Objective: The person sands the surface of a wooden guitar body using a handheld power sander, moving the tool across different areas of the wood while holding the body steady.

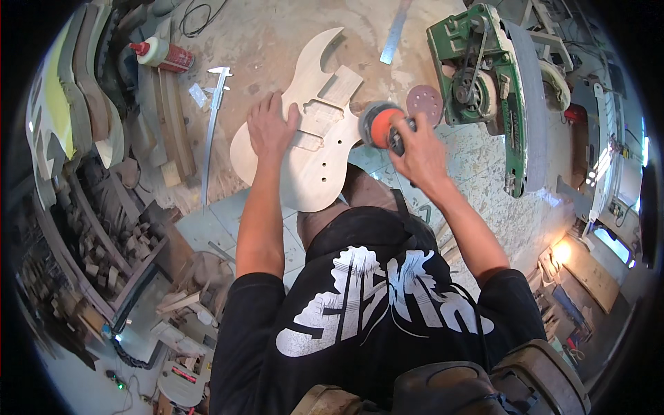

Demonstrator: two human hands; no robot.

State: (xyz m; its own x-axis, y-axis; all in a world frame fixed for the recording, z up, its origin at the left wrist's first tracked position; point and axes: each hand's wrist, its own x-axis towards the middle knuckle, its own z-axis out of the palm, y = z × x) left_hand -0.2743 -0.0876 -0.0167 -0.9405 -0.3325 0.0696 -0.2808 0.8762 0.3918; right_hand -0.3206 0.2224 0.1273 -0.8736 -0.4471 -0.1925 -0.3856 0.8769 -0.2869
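Observation:
A pale unfinished wooden guitar body point(315, 159) with routed cavities lies on the workbench point(277, 41). My left hand point(270, 128) presses flat on its left side, fingers spread. My right hand point(415, 149) grips a small orange-topped sander point(382, 126) held against the body's right edge.
A loose round sanding disc point(424, 102) lies just right of the sander. A green belt sander point(494, 90) stands at right. A metal caliper point(214, 117), a steel ruler point(395, 34) and a glue bottle point(162, 54) sit on the bench. Wood offcuts point(111, 242) fill shelves at left.

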